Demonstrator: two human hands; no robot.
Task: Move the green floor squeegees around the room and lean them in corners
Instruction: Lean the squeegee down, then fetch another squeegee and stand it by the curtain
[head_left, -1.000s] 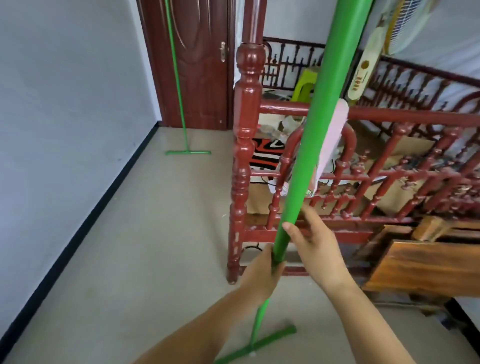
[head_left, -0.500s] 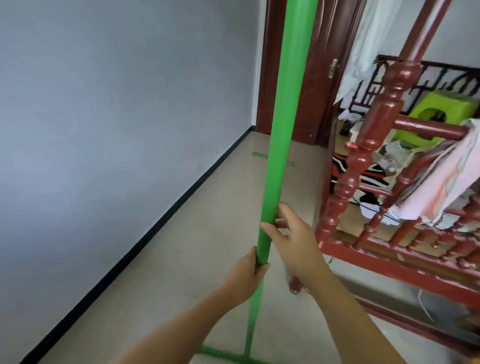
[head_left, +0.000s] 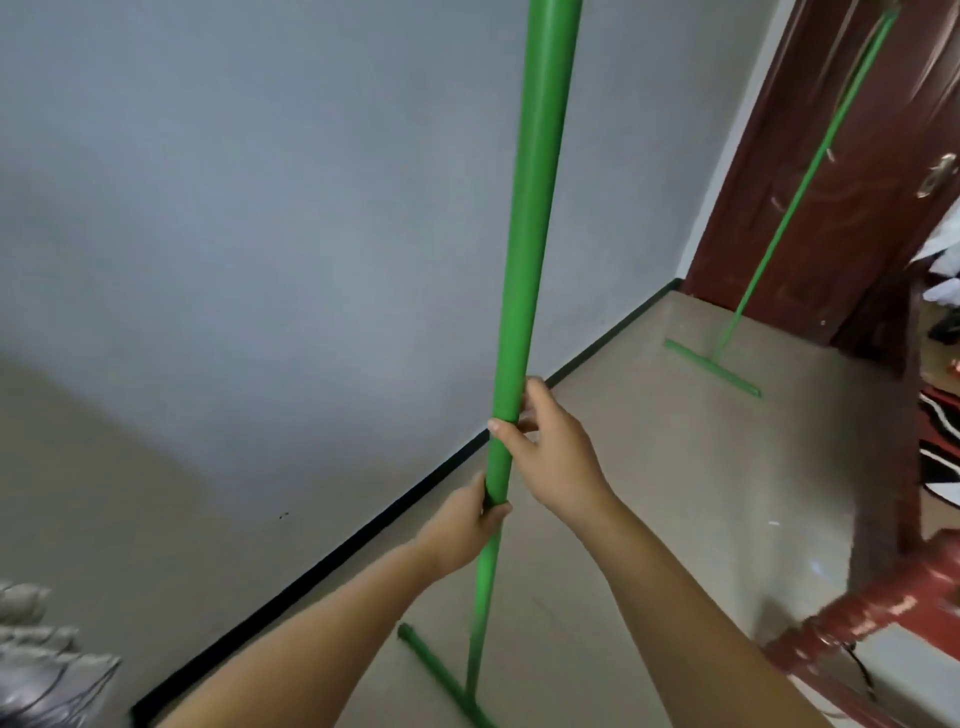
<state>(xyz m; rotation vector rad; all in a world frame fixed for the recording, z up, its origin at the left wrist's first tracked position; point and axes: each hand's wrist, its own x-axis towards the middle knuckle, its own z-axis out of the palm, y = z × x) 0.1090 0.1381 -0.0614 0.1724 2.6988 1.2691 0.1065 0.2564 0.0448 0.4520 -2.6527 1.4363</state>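
Grey wall (head_left: 234, 208) beside you, both your hands wrapped round the upright squeegee (head_left: 524, 260), left hand (head_left: 470, 525) below right hand (head_left: 550, 457), second squeegee (head_left: 769, 234) leaning at the door (head_left: 841, 156).

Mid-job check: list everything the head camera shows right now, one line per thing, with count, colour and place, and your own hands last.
Held squeegee: 1, green, upright at centre, blade low by the floor near the bottom edge.
Far squeegee: 1, green, leaning at the door in the far right corner, blade on the floor.
Door: 1, dark red-brown, upper right, metal handle at its right edge.
Wall: 1, grey-white, left, black baseboard along its foot.
Floor: 1, beige, centre and right.
Bed frame: 1, red wood, lower right, blurred.
Rug: 1, black, white and red, right edge.
Grey object: 1, lower left corner; cannot tell what it is.
Left hand: grip on the held squeegee's pole, lower.
Right hand: grip on the same pole, higher.
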